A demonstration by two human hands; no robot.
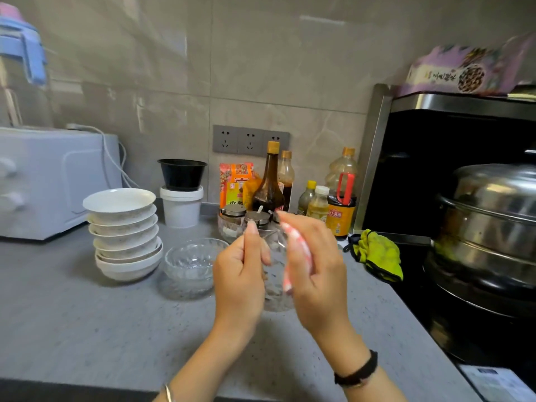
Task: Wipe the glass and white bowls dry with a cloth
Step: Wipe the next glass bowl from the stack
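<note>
Centre frame: the left hand point(240, 274) grips a glass bowl point(275, 300) by its left side, fingers curled round it, the bowl tipped up on edge. The right hand point(316, 271) holds a pink-and-white cloth point(298, 250) pressed against the bowl's other side. Just left of the hands stand more glass bowls point(191, 265), stacked, and beside them the white bowls point(124, 227) in a tall pile. Jars point(240, 216) crowd close behind. Open counter point(87, 329) fills the lower left down to its front edge. To the right the counter ends at a black hob, a green rag point(377, 253) draped on that edge, with a steamer point(487, 227) beyond.
</note>
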